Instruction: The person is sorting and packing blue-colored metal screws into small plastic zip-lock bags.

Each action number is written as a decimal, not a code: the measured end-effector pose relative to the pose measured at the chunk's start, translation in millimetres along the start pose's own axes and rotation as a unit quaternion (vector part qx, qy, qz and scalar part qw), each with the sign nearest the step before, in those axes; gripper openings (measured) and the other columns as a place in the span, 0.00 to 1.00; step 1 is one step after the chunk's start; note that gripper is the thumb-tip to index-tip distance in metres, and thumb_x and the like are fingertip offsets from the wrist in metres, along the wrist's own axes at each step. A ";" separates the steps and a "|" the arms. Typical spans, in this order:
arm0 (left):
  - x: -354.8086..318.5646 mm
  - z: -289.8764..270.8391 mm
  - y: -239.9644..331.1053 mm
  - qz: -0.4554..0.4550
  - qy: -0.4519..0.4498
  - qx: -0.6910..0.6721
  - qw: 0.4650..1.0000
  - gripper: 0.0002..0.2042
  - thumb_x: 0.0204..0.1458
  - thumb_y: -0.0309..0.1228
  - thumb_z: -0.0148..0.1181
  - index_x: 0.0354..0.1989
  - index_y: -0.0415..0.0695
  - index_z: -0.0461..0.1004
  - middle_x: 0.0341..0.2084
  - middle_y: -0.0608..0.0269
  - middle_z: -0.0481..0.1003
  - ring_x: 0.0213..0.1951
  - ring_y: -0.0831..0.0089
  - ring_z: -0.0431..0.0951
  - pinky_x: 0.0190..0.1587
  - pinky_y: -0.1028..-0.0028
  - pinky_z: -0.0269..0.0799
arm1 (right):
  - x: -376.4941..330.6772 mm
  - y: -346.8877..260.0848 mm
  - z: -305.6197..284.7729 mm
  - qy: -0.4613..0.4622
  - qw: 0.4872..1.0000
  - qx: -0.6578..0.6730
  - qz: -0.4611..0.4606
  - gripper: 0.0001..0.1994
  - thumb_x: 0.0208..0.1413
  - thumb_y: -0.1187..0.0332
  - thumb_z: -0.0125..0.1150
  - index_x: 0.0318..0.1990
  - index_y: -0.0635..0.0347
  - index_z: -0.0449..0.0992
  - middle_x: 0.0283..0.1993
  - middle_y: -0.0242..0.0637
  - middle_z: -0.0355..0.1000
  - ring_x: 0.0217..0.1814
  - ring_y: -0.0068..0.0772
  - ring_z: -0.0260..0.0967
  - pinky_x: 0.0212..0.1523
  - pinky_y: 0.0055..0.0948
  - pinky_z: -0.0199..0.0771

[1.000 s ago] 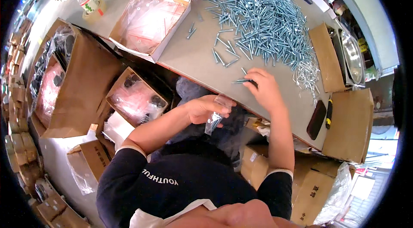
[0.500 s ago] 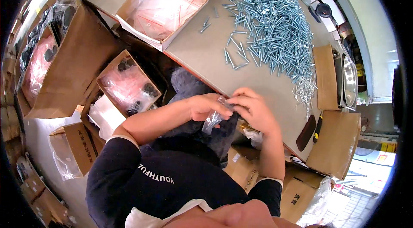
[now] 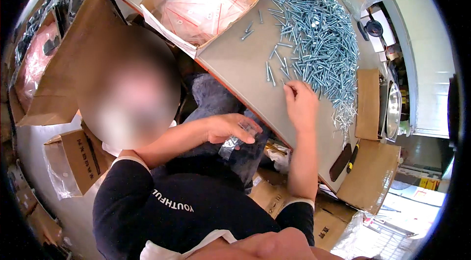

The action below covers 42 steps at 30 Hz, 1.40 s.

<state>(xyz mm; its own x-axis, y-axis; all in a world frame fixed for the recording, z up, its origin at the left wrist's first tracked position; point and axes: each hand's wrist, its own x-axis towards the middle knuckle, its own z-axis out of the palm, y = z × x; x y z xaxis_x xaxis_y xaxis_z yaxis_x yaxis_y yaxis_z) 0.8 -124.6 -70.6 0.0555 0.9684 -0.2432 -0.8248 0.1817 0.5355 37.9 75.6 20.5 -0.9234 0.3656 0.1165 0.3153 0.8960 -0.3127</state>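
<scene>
In my left hand (image 3: pixel 229 129), held over my lap, is a small clear plastic bag (image 3: pixel 228 147), gripped between thumb and fingers. My right hand (image 3: pixel 302 105) rests over the table beside the near-left edge of a large pile of silvery-blue screws (image 3: pixel 321 39). Its thumb and forefinger are pinched together, with the tip of a screw (image 3: pixel 283 82) appearing at the fingertips. A few loose screws (image 3: pixel 271 73) lie just left of that hand. Smaller, paler screws (image 3: pixel 345 118) spread at the pile's near right end.
A shallow box (image 3: pixel 169 29) of clear bags with red lines stands at the table's far left. Large cardboard boxes (image 3: pixel 93 39) sit further left. On the right are an open cardboard box (image 3: pixel 368 105), a dark oblong object (image 3: pixel 340 163) and a yellow-black knife (image 3: pixel 353 158).
My right hand has left the plastic bag and reached forward to the loose screws. My left hand keeps the bag, slightly lower and further left. A blurred patch now covers the left-hand boxes.
</scene>
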 end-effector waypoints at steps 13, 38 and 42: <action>1.3 -8.5 3.2 0.070 0.001 0.039 0.997 0.32 0.37 0.34 0.71 0.52 0.32 0.66 0.38 0.61 0.70 0.45 0.72 0.67 0.48 0.76 0.62 | -10.8 -32.2 7.1 0.000 0.998 0.031 -0.063 0.14 0.45 0.76 0.61 0.42 0.58 0.78 0.41 0.44 0.69 0.40 0.40 0.68 0.40 0.32 0.70; -1.3 0.5 -11.1 0.071 -0.042 0.053 0.995 0.32 0.39 0.29 0.70 0.54 0.39 0.62 0.39 0.65 0.66 0.43 0.76 0.66 0.46 0.76 0.64 | -8.5 9.6 19.2 0.048 0.997 0.050 -0.032 0.07 0.49 0.76 0.57 0.37 0.63 0.75 0.45 0.44 0.67 0.47 0.45 0.65 0.46 0.36 0.67; 8.9 -5.3 -23.7 0.076 -0.072 0.027 0.994 0.32 0.40 0.28 0.70 0.55 0.40 0.61 0.39 0.65 0.65 0.43 0.76 0.65 0.46 0.77 0.64 | -4.4 -1.4 21.1 0.099 0.990 0.009 -0.097 0.12 0.50 0.78 0.53 0.42 0.62 0.75 0.48 0.46 0.67 0.49 0.47 0.65 0.51 0.35 0.64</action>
<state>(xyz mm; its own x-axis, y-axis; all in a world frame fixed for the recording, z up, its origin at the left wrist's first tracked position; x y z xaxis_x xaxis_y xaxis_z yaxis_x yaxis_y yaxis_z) 17.8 -121.2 -89.7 0.0162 0.9991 -0.0398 -0.7992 0.0368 0.5999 36.9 67.4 0.5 -0.9049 0.2314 0.3573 0.1310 0.9500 -0.2834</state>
